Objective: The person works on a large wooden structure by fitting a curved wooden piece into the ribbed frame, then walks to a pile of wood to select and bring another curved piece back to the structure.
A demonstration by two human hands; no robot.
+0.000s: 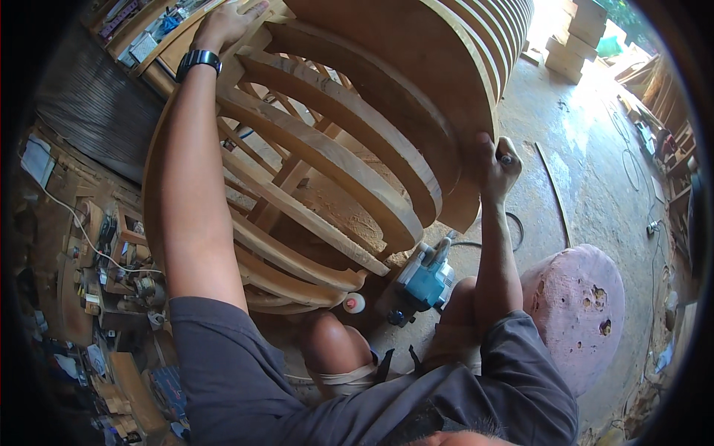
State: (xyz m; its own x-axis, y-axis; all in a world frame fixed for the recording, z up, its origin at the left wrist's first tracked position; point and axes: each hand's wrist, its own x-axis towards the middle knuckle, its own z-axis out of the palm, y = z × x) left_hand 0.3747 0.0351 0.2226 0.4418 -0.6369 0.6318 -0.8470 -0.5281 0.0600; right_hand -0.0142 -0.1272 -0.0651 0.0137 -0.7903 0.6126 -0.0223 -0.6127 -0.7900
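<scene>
Bracing is helping: left hand (225,28), upper left, is steadying ribbed frame (346,165), grip unclear; right hand (498,171) is clenching tool (507,159).

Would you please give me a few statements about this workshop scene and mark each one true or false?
1. A dark watch is worn on the wrist of the left hand. True.
2. The power tool near the knees is bright yellow. False: the power tool is blue-green.
3. The right hand is at the edge of the broad wooden panel. True.
4. The rounded pink object is on the person's left. False: the rounded pink object is on the right.
5. The wooden slats nearest the person are perfectly straight. False: the wooden slats are curved.
</scene>
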